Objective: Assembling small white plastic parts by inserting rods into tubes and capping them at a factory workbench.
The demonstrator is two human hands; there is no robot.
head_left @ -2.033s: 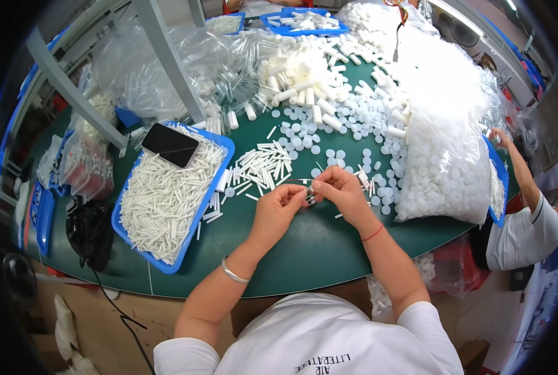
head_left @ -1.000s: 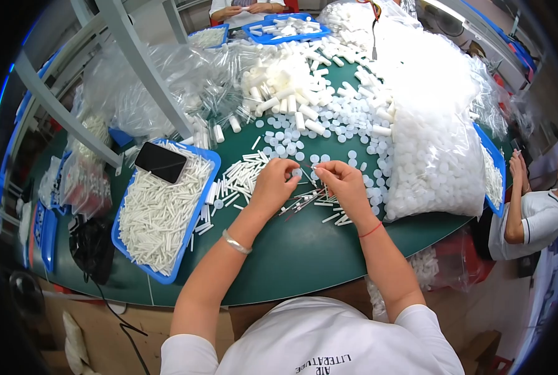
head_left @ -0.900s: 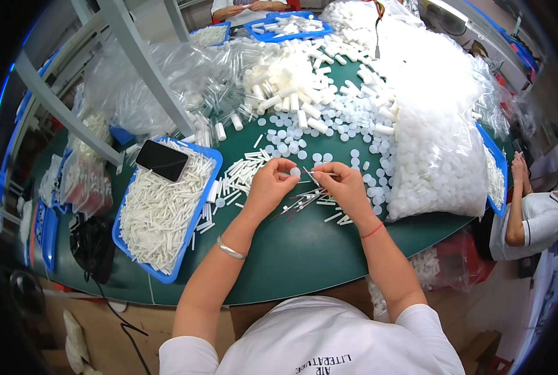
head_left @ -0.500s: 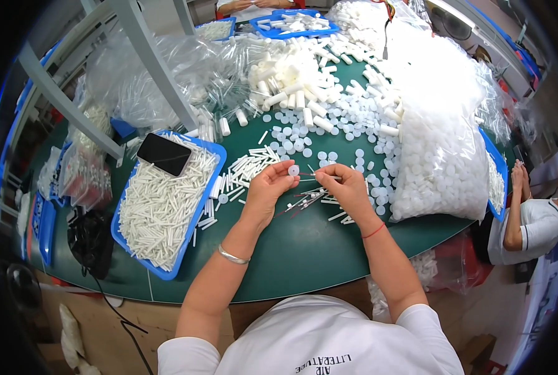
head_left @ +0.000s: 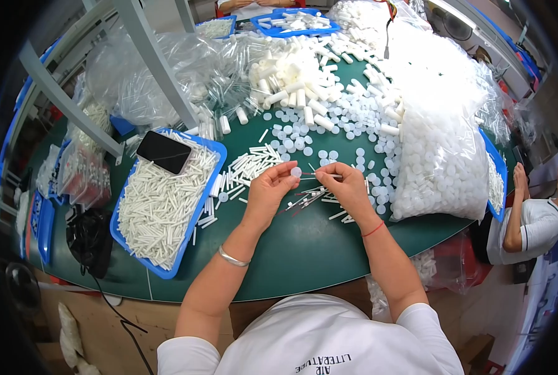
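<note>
A green table (head_left: 291, 250) with a curved near edge, loaded with small white parts, in a workroom. At far left, a clear bag (head_left: 86, 178) of red and white pieces stands above a black bag (head_left: 90, 240). Next, a blue tray (head_left: 168, 273) is heaped with short white rods (head_left: 157, 212); a dark phone (head_left: 164, 152) rests on their upper part. Behind it rises a slanting grey post (head_left: 157, 62). Loose rods (head_left: 251, 164) lie to the right of the tray, with thick white cylinders (head_left: 288, 78) piled farther back. At centre, the left hand (head_left: 269, 190) pinches a translucent disc (head_left: 296, 172) at its fingertips, above the table. A thin lead (head_left: 306, 174), partly reddish, spans the narrow gap to the right hand (head_left: 348, 187), whose thumb and forefinger are closed on it; the two hands are near but apart. Whether the lead enters the disc cannot be told. A bundle of similar leads (head_left: 304, 200) lies below, between the hands. Scattered discs (head_left: 354, 119) extend behind the right hand toward a large clear bag full of discs (head_left: 441, 175). At far right sits a co-worker, palms together (head_left: 520, 178).
</note>
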